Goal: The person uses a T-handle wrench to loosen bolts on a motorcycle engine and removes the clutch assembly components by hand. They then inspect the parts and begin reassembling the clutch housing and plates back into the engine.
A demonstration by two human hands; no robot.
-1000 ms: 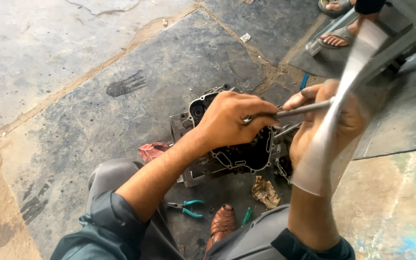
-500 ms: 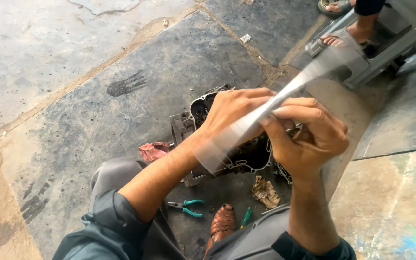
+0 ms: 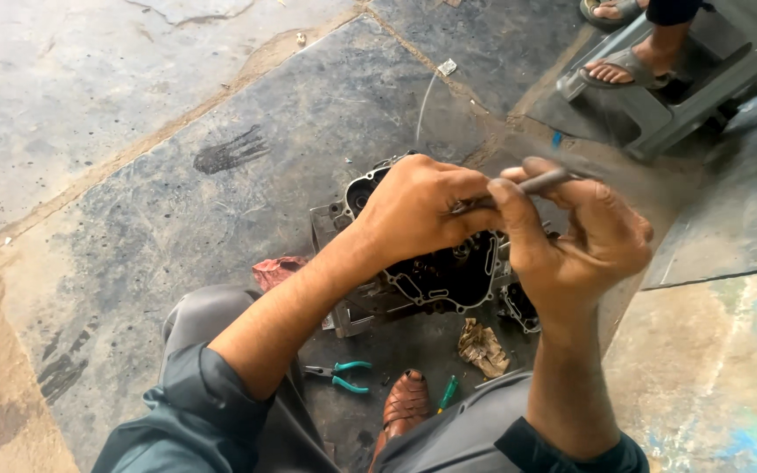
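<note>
My left hand (image 3: 420, 208) and my right hand (image 3: 576, 236) meet in front of me, both gripping a thin grey metal rod (image 3: 543, 182) that runs between them. The right thumb and fingers pinch its upper end; the left fist closes around its lower end. Directly under the hands lies a dark, greasy engine case (image 3: 449, 276) on the stone floor, partly hidden by the left hand.
Green-handled pliers (image 3: 340, 375) lie by my knee, a green-handled screwdriver (image 3: 447, 393) and crumpled paper (image 3: 482, 347) near my brown sandal (image 3: 405, 405). A red rag (image 3: 277, 270) sits left of the case. Another person's sandalled feet (image 3: 626, 63) rest by a grey metal frame (image 3: 685, 96) at top right.
A pale strip of sheet material that my right hand was waving in front of the view is no longer visible. The hands have closed together on the rod.
</note>
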